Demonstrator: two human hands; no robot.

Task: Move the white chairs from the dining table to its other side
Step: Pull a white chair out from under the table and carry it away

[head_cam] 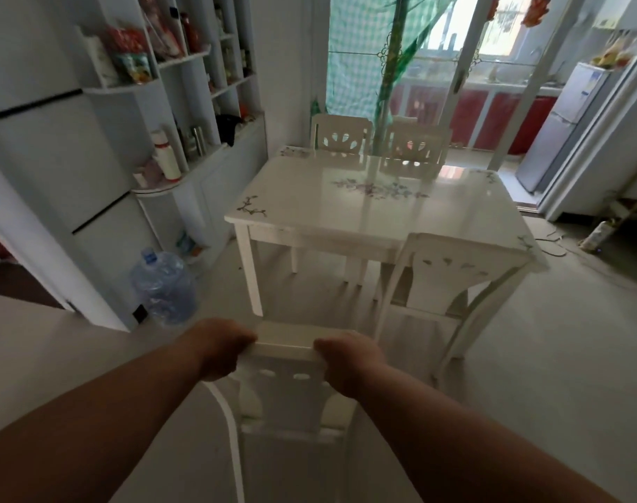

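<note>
A white dining table [375,208] fills the room's middle, two chairs [378,147] at its far side and one [451,281] tucked at its near right corner. Nearest me, apart from the table, stands a fourth chair [288,390]; my left hand [219,348] and right hand [349,361] curl tight over its top rail.

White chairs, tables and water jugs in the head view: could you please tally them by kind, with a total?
White chairs: 4, one held, one at the table's near right corner, two on the far side
Dining table: 1
Water jug: 1
Total: 6
</note>
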